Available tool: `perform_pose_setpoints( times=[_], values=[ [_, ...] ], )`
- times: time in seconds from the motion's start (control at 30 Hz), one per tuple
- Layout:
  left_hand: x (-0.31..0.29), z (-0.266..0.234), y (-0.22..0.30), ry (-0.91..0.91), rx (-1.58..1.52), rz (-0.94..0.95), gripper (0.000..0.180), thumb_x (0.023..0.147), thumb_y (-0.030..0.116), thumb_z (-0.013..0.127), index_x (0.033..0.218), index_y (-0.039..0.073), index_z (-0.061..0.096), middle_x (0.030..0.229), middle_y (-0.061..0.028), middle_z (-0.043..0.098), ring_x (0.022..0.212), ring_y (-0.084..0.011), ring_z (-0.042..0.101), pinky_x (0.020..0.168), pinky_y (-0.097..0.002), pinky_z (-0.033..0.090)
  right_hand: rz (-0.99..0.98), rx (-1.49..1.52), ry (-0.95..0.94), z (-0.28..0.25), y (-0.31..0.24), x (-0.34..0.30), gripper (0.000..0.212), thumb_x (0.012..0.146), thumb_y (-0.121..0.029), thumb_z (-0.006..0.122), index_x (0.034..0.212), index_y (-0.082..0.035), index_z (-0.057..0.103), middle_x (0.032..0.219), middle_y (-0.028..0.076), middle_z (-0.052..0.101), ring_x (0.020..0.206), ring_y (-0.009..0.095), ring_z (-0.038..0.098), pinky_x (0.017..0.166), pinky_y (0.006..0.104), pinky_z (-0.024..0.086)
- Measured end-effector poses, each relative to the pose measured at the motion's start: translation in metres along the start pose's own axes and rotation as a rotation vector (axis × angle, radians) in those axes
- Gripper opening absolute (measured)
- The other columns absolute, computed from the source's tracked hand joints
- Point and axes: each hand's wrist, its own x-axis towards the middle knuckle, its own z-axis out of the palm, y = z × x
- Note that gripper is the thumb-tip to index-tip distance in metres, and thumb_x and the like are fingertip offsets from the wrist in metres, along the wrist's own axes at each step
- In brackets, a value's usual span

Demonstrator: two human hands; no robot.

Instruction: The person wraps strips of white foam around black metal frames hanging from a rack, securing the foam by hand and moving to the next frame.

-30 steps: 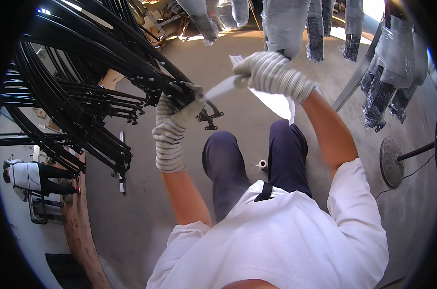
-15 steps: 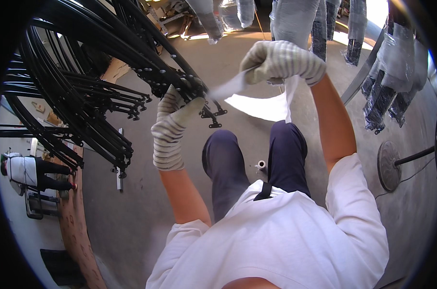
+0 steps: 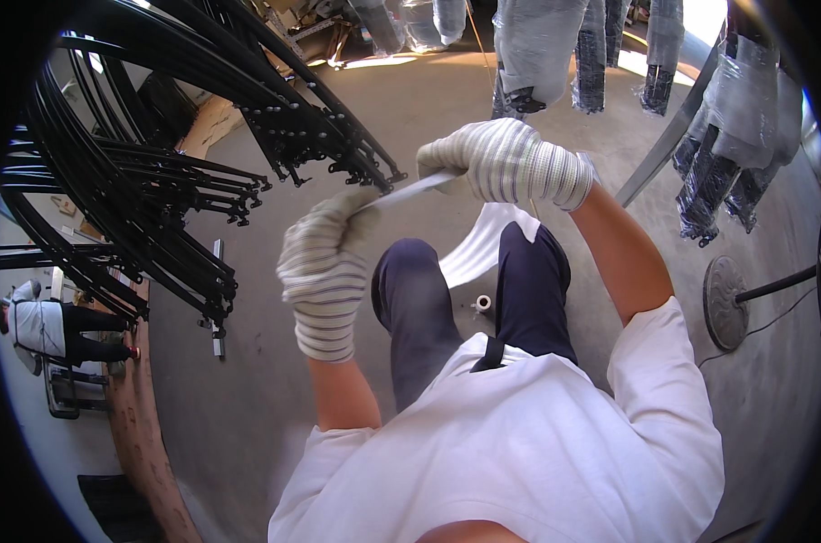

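Note:
Both my hands wear striped knitted gloves. My left hand is closed on one end of a thin white strip, just below the bolted ends of the black metal frames. My right hand grips the same strip farther right and higher, so that it runs taut and narrow between my fists. A broader white sheet hangs below my right hand, over the gap between my knees; whether it is one piece with the strip is hidden by the glove. My fingertips are partly hidden by the gloves.
Several wrapped black parts hang at the back, with more wrapped parts at the right. A round-based stand stands at right, trailing a cable. A small white roll is on the floor. Far left, another person bends over.
My left hand has come away from the black frame ends, down toward me. My right hand has shifted left and lower. The strip between them is narrower, and the loose sheet hangs lower.

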Motion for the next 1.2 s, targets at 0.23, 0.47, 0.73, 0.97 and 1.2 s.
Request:
perform_pose_setpoints(
  times=[0.23,0.47,0.73,0.97,1.2],
  values=[
    [0.009,0.006,0.014,0.108,0.532,0.243,0.015,0.068,0.016,0.061,0.08,0.008,0.06,0.068,-0.0069,0.058,0.062,-0.0222,0.055,0.079,-0.0365,0.037,0.009,0.241,-0.079,0.014,0.006,0.02,0.022,0.073,-0.006,0.055,0.096,-0.006,0.056,0.07,0.001,0.057,0.064,0.009,0.051,0.063,0.0222,0.042],
    [0.008,0.017,0.002,-0.074,0.048,0.011,0.006,0.074,0.011,0.055,0.078,0.006,0.056,0.062,-0.0021,0.055,0.053,-0.0158,0.051,0.048,-0.0272,0.042,-0.309,0.277,0.119,0.039,-0.005,0.025,0.021,0.07,-0.012,0.059,0.091,-0.008,0.058,0.067,0.013,0.056,0.059,0.023,0.053,0.056,0.0268,0.043],
    [-0.01,0.046,-0.129,0.286,-0.716,-0.526,0.017,0.084,0.019,0.044,0.087,0.006,0.054,0.08,-0.0038,0.055,0.061,-0.0106,0.052,0.052,-0.0185,0.044,-0.402,0.509,0.367,0.04,-0.003,-0.008,0.011,0.072,-0.015,0.058,0.081,-0.009,0.059,0.062,0.007,0.057,0.048,0.018,0.05,0.046,0.0273,0.04],
    [-0.022,0.059,-0.091,-0.115,0.125,-0.321,0.037,0.078,0.039,0.052,0.097,0.007,0.055,0.094,-0.013,0.055,0.085,-0.0257,0.053,0.074,-0.0309,0.042,-0.025,0.446,0.2,0.05,0.019,0.017,0.033,0.072,-0.021,0.05,0.102,-0.01,0.044,0.087,0.01,0.058,0.078,0.022,0.057,0.067,0.031,0.045],
    [0.006,0.046,-0.025,0.039,-0.533,-0.206,0.017,0.071,0.017,0.059,0.077,0.001,0.057,0.077,-0.0054,0.052,0.077,-0.0154,0.051,0.069,-0.0274,0.041,0.056,0.33,0.073,0.057,0.015,0.031,0.027,0.077,-0.017,0.046,0.102,-0.008,0.046,0.087,0.005,0.058,0.074,0.016,0.054,0.07,0.0264,0.043]
  ],
)
